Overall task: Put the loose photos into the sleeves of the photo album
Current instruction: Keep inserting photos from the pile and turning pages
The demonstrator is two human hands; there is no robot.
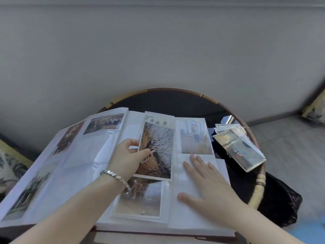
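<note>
**A:** Two hands on the photo album (82,155) — and at the far left its turned leaf stands half-raised with nothing propping it. I'd say it could flop over onto the work.

**B:** Next along, the left hand (128,155) pinches the loose photo (158,147) by its left edge, thumb on top, fingers curled beneath.

**A:** That print lies tilted across the right-hand page, not in any pocket yet. With a grip that thin it may bend, or pick up fingerprints.

**B:** Then the right hand (207,175) lies flat, fingers spread, pressing on the empty sleeve (180,180) low on the page. It grasps nothing.

**A:** Trouble there — a palm pressing the plastic shut could make the sleeve mouth hard to enter. A corner could catch and crease.

**B:** And far right, the stack of loose photos (241,147) fans out at the table rim (260,182), one corner reaching over it.

**A:** One nudge from that right forearm and I reckon several slide off.
</note>
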